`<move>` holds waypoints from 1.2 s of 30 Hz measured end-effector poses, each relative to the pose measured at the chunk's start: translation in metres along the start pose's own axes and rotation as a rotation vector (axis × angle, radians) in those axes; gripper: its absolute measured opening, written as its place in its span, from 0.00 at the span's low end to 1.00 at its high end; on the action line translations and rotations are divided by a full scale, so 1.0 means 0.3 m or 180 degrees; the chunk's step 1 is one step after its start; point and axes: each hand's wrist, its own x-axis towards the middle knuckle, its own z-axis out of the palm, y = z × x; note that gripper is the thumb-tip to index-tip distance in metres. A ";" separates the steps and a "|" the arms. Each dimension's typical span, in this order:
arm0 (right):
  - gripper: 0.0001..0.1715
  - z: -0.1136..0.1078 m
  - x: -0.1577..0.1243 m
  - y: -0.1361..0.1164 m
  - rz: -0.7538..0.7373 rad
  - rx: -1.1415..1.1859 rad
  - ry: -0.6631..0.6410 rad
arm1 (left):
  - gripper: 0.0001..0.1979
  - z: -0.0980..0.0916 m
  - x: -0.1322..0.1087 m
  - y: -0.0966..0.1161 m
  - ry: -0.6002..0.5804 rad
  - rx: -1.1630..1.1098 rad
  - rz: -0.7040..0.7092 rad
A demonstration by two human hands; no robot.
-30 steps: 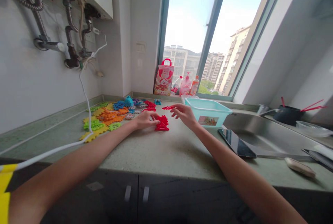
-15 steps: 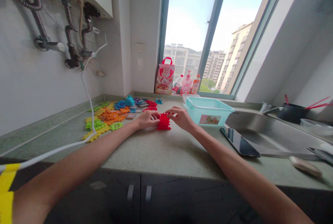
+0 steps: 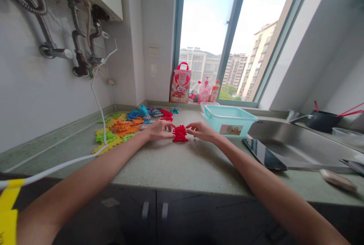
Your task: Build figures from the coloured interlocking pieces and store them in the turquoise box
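Observation:
A small red structure of interlocking, notched puzzle blocks stands on the countertop between my two hands. On its left side, my left hand grips it with thumb and fingertips, the fingers curled. From the right, my right hand pinches at its upper edge with thumb and forefinger close together. The exact contact of the right fingertips is too small to make out fully. Behind my left hand spreads a pile of loose notched pieces, among them orange ones, yellow-green ones and red ones.
A turquoise plastic bin sits right of my hands, near the steel sink. A dark phone lies at the sink's edge. A white cable crosses the counter at left. Bottles and a printed bag line the window.
The red structure has turned, showing an angled, narrower-topped outline instead of a square face. My right hand has moved down from its top corner to its right side.

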 end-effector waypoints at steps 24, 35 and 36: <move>0.14 0.067 0.017 0.016 0.0483 0.0879 -0.0284 | 0.22 0.015 0.007 -0.069 0.0246 -0.0106 -0.0265; 0.25 0.054 0.015 0.049 0.0674 0.1018 -0.0167 | 0.24 -0.017 0.008 -0.123 -0.0068 0.1925 -0.1076; 0.25 0.051 0.016 0.060 0.0737 0.0999 -0.0115 | 0.24 -0.015 0.010 -0.124 -0.0178 0.1935 -0.1154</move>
